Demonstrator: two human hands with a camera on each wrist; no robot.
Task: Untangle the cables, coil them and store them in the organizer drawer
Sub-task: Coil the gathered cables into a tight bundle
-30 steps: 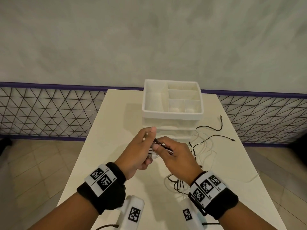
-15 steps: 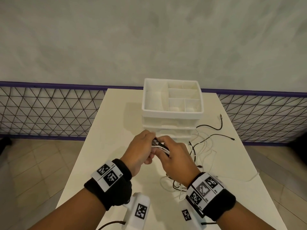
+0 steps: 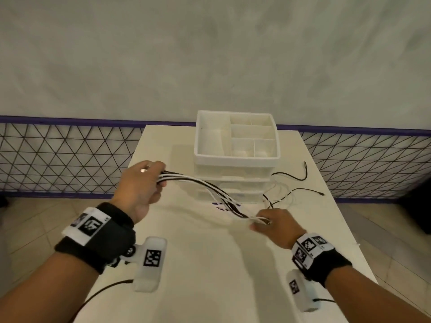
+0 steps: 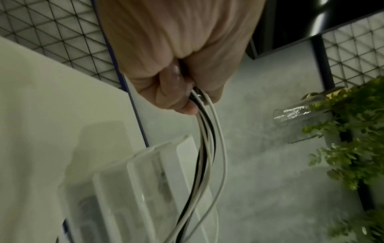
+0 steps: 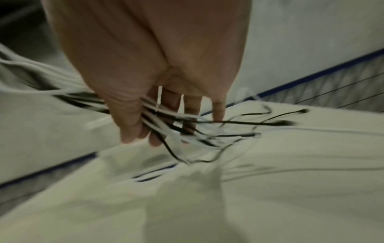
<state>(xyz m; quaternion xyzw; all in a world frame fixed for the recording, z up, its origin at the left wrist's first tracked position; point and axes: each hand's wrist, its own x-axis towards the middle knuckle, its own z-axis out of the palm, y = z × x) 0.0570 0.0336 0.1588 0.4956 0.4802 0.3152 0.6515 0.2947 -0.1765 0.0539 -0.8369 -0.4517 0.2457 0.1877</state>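
Note:
A bundle of black and white cables (image 3: 205,187) stretches between my two hands above the white table (image 3: 210,276). My left hand (image 3: 142,183) is raised at the left and grips one end of the bundle in a fist; the left wrist view shows the cables (image 4: 205,148) leaving that fist (image 4: 178,78). My right hand (image 3: 268,222) is low at the right, and the cables (image 5: 176,125) run between its thumb and fingers (image 5: 191,105). Loose cable ends (image 3: 293,192) trail on the table beyond it. The white organizer (image 3: 236,159) stands behind, its drawers shut.
The organizer's open top tray (image 3: 200,136) has several empty compartments. A black cable end (image 3: 289,176) lies at the right of the organizer. A mesh fence (image 3: 58,157) runs behind the table. A plant (image 4: 353,148) shows in the left wrist view.
My hands were close together in front of the organizer. They have moved apart, the left up and to the left, the right down and to the right, drawing the cable bundle out between them.

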